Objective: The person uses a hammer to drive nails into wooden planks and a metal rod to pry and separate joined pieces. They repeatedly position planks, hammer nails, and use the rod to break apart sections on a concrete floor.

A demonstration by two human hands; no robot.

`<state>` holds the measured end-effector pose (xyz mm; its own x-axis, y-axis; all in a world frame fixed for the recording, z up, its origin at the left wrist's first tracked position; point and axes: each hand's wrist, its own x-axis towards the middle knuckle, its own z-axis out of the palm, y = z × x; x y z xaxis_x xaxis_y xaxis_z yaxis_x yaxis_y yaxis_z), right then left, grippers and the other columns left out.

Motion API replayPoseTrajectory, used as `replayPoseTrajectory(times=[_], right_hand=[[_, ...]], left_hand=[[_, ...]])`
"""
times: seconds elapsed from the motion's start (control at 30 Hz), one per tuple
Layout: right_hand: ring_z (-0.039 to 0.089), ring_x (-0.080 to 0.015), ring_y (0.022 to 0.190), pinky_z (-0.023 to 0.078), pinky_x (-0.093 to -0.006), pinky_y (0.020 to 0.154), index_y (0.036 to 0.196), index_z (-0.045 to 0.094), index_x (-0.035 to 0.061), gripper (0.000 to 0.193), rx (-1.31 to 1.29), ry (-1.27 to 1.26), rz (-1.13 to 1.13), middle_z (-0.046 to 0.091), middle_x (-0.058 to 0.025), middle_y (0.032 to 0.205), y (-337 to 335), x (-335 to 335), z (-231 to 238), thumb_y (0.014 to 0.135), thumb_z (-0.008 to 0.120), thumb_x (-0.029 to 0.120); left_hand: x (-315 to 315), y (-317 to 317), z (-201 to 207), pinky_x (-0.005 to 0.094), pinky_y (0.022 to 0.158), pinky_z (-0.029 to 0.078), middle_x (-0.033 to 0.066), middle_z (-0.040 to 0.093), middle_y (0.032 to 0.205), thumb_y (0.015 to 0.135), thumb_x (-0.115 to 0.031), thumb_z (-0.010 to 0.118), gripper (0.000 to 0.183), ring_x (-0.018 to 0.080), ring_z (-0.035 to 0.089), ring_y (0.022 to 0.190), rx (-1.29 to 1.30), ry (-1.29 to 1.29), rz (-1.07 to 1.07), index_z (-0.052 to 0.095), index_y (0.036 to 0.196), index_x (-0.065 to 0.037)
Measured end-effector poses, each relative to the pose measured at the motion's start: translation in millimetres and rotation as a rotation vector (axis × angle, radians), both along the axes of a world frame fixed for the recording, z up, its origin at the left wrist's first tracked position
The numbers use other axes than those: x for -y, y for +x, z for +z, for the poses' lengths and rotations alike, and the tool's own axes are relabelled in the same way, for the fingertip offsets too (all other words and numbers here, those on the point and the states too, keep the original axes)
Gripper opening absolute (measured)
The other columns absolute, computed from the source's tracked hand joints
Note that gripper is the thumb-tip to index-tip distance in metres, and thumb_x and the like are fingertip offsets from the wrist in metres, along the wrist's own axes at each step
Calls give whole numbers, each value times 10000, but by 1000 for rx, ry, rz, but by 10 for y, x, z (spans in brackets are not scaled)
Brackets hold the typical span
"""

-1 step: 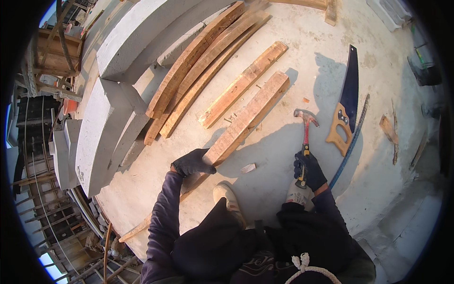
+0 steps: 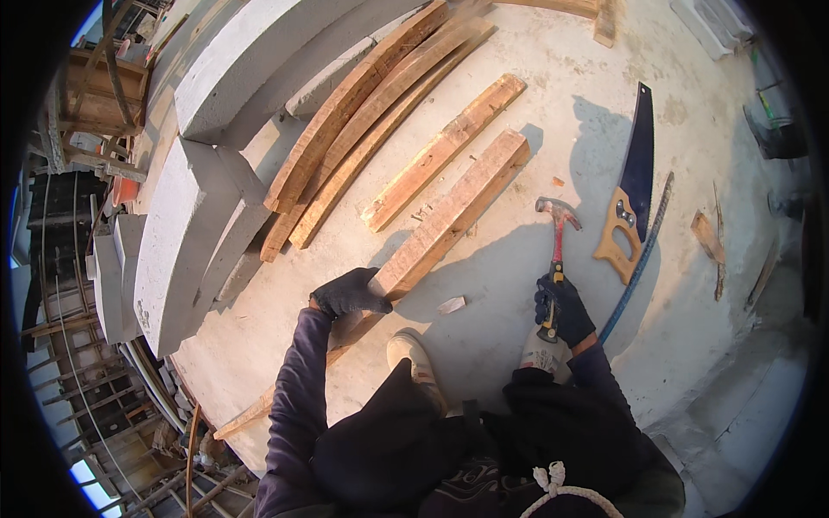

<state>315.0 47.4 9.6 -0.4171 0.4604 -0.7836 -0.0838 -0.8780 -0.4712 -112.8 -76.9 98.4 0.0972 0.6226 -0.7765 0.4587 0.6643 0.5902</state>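
Note:
My left hand [image 2: 350,293], in a black glove, grips the near end of a thick squared wooden beam [image 2: 462,211]. The beam slants away to the far right, and its near end lies over another length of wood [image 2: 354,332]. Small nails [image 2: 421,212] show by the beam's left side. In my right hand [image 2: 566,309], also gloved in black, is a claw hammer [image 2: 559,229], held by its handle with the head pointing away from me. The hammer head is apart from the beam, to its right.
A shorter timber [image 2: 445,154] lies beyond the beam. Further left are stacked long boards [image 2: 363,112] and pale blocks [image 2: 186,233]. On the right rest a handsaw [image 2: 636,173], a ribbed bar [image 2: 643,259] and wood scraps [image 2: 708,237]. A small chip [image 2: 451,305] lies near my shoe.

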Motion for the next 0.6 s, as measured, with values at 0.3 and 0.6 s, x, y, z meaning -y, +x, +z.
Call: replayPoseTrajectory(times=[0.3, 0.6], right_hand=[[554, -127, 516, 478, -283, 459, 1059, 578, 101, 150, 112, 84, 31, 566, -13, 743, -124, 27, 69, 978, 677, 178], [605, -121, 535, 501, -300, 508, 1098, 540, 64, 244, 340, 649, 265, 606, -39, 709, -382, 147, 420, 949, 706, 162]], left_hand=[[57, -151, -646, 335, 917, 513, 81, 742, 1003, 830, -323, 813, 515, 170, 662, 959, -17, 53, 6, 712, 1218, 0], [289, -389, -975, 346, 992, 478, 97, 712, 1093, 860, -274, 767, 504, 196, 619, 1082, 149, 236, 289, 683, 1262, 18]])
